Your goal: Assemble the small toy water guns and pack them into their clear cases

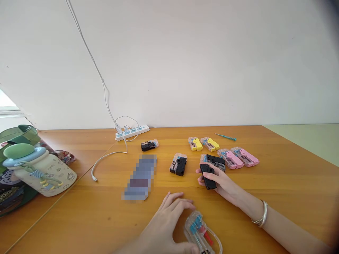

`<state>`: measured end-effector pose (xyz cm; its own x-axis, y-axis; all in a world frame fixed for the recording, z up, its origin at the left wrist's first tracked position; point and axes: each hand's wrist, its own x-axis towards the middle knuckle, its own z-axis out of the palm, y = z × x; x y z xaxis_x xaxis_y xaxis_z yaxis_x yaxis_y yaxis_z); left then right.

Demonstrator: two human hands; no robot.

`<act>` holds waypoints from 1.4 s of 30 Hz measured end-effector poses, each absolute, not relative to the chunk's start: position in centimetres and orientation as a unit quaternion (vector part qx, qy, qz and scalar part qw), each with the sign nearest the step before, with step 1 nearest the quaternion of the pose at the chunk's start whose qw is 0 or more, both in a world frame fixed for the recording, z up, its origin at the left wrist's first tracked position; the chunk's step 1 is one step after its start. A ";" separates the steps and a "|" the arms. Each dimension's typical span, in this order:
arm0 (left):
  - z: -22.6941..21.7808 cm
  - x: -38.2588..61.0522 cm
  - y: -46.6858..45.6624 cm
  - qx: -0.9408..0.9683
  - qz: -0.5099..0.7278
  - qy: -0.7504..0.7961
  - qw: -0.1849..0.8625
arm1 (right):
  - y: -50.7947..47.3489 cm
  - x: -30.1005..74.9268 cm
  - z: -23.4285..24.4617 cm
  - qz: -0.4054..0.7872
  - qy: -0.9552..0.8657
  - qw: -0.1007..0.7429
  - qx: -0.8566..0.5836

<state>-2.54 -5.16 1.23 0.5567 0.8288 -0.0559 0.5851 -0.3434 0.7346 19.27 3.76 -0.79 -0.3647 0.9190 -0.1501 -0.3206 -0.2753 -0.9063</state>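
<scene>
In my right hand [215, 178] is a black plastic piece with a round pivot [208, 176], its fingers and thumb closed around it. My left hand [169, 222] is open at the lower middle, its fingers spread. Close by its fingers and thumb lies a clear plastic pack [197, 229] with blue and red parts inside and a pale loop at its side. A black piece in clear wrap [217, 163] lies just behind my right hand, partly covered by it. Another wrapped black piece [178, 164] lies to the left.
Two wrapped yellow pieces [196, 144] and two wrapped pink pieces [247, 156] lie farther back, near a teal screwdriver [225, 137]. A third wrapped black piece [149, 145], a blurred-out flat item [140, 178], a white power strip [132, 132] with cables and a cream bottle [47, 173] stand leftward.
</scene>
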 end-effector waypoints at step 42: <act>-0.4 -0.5 0.2 0.520 0.487 0.400 0.577 | 3.9 19.8 -1.1 0.711 -0.445 0.390 -0.380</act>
<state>-0.54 0.20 -0.42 0.2053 0.9776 0.0457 -0.1463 -0.0155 0.9891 19.79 3.91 -1.09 -0.4064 0.8930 -0.1936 -0.2157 -0.2996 -0.9294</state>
